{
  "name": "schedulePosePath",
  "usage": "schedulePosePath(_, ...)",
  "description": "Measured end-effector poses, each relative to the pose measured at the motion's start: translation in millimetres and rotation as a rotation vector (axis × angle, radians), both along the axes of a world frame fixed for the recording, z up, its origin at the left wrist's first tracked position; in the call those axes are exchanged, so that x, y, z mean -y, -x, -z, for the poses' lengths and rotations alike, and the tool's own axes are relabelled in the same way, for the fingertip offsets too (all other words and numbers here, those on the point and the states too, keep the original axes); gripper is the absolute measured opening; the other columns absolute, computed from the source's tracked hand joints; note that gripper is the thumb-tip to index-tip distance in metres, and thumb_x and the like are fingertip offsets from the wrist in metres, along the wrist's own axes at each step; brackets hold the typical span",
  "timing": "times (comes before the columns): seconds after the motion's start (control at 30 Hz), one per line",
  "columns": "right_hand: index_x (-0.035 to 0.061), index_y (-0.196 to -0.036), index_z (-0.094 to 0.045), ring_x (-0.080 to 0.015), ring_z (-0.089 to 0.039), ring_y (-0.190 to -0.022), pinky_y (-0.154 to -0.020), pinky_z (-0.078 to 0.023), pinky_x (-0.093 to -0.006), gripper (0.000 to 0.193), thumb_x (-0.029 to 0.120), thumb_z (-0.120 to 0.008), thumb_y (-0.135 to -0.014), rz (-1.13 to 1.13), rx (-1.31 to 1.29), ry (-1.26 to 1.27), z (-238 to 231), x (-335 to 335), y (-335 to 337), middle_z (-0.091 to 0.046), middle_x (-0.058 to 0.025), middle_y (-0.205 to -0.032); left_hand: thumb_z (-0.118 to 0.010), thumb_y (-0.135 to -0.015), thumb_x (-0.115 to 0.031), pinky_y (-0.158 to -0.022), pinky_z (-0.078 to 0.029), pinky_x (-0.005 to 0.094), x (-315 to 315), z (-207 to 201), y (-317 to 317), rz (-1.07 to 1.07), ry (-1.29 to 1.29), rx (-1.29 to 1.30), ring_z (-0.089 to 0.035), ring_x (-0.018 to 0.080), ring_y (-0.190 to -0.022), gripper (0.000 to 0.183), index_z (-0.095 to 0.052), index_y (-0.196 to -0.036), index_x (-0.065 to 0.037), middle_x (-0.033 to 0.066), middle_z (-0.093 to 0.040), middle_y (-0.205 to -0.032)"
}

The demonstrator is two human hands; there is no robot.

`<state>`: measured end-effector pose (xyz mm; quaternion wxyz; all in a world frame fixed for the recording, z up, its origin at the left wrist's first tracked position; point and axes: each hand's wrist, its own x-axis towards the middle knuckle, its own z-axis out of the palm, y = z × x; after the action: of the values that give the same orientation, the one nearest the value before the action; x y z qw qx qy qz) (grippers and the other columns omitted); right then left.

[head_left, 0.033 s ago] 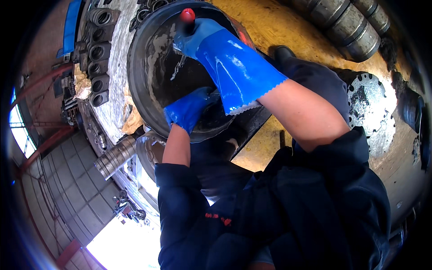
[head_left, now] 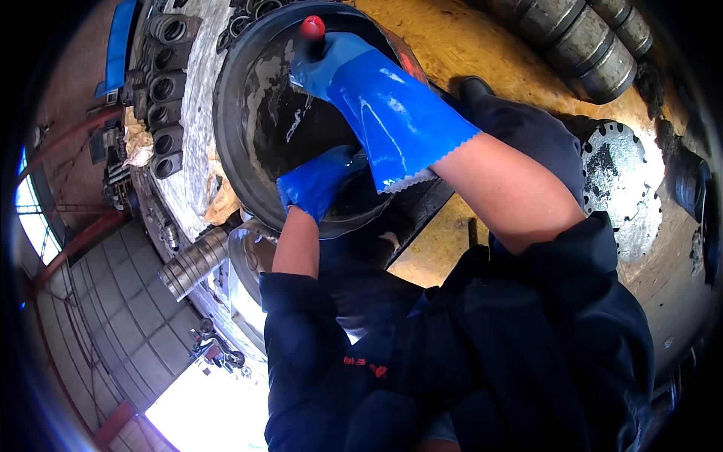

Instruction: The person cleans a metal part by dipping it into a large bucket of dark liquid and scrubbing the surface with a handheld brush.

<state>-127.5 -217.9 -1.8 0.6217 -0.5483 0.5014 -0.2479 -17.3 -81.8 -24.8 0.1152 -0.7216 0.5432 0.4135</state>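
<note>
Two hands in blue rubber gloves work inside a round black basin [head_left: 248, 83]. Nearest the camera are the dark sleeves of the person's jacket, with both forearms bare between sleeve and glove.

The left hand [head_left: 316, 181] reaches into the near part of the basin, close to its near rim. Its fingers curl downward against the wet inner wall. Whether they close on anything cannot be told; the fingertips are hidden by the glove and by the right cuff.

The right hand [head_left: 331, 64] lies farther in, near the far rim. It is closed around a handle with a red tip [head_left: 312, 27]; only the red tip shows above the glove, and the rest of the tool is hidden in the fist. The long scalloped cuff of the right glove crosses over the left hand.

The basin's inner wall is dark, wet and streaked with pale foam or residue. The basin stands on a bench covered with pale crumpled sheeting [head_left: 192, 151].

To the left of the basin, a row of dark cylindrical sleeves [head_left: 162, 90] lies on the bench. A ribbed metal shaft [head_left: 192, 260] sits below the basin's near left edge. To the right, a toothed metal disc [head_left: 621, 181] lies on a yellowish board [head_left: 467, 45]. At the far right, grey metal cylinders [head_left: 587, 38] lie side by side.
</note>
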Motion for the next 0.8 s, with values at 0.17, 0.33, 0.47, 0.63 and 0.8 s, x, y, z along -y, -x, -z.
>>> schedulePosePath(0.17, 0.0085, -0.097, -0.07, -0.0274, -0.067, -0.084, -0.08, -0.05, -0.0365, 0.031, 0.033, -0.069, -0.078, -0.083, 0.046, -0.073, 8, -3, -7, -0.07, -0.0138, -0.086, -0.055, -0.093, -0.045, -0.081, -0.051, 0.0406, -10, -21, 16, 0.167, 0.116, 0.263, -0.066, 0.028, -0.094, 0.047, -0.066, -0.115, -0.005, 0.0164, -0.069, -0.106)
schedulePosePath(0.33, 0.0119, -0.104, -0.069, -0.0319, -0.067, -0.089, -0.083, -0.051, -0.0404, 0.035, 0.038, -0.062, -0.082, -0.266, -0.148, 0.03, 15, -6, -17, -0.07, -0.0137, -0.095, -0.05, -0.095, -0.045, -0.083, -0.052, 0.0394, -19, 3, -7, 0.043, 0.235, 0.283, -0.066, 0.0269, -0.094, 0.051, -0.064, -0.116, -0.002, 0.0165, -0.069, -0.107)
schedulePosePath(0.47, 0.016, -0.109, -0.069, -0.0343, -0.066, -0.097, -0.085, -0.051, -0.0423, 0.037, 0.041, -0.06, -0.084, -0.349, -0.334, 0.007, 37, -21, -25, -0.069, -0.0138, -0.101, -0.047, -0.097, -0.046, -0.084, -0.052, 0.0384, -27, 19, -43, -0.578, 0.401, -0.062, -0.066, 0.026, -0.095, 0.054, -0.063, -0.117, 0.001, 0.0165, -0.068, -0.108)
schedulePosePath(0.63, 0.0194, -0.114, -0.067, -0.0339, -0.066, -0.101, -0.084, -0.053, -0.0406, 0.031, 0.031, -0.064, -0.085, -0.536, -0.586, 0.061, 57, -49, -28, -0.069, -0.0124, -0.104, -0.042, -0.099, -0.046, -0.085, -0.052, 0.0372, -74, 11, -78, -1.44, 0.5, -0.633, -0.066, 0.0248, -0.095, 0.057, -0.061, -0.118, 0.004, 0.0165, -0.068, -0.109)
schedulePosePath(0.8, 0.0124, -0.102, -0.071, -0.0264, -0.069, -0.095, -0.079, -0.052, -0.0364, 0.021, 0.025, -0.063, -0.086, -0.608, -0.693, 0.145, 82, -48, -32, -0.071, -0.012, -0.093, -0.038, -0.101, -0.045, -0.087, -0.052, 0.0362, -84, 28, -87, -1.647, 0.561, -0.81, -0.066, 0.0243, -0.095, 0.059, -0.058, -0.121, 0.006, 0.017, -0.067, -0.11)
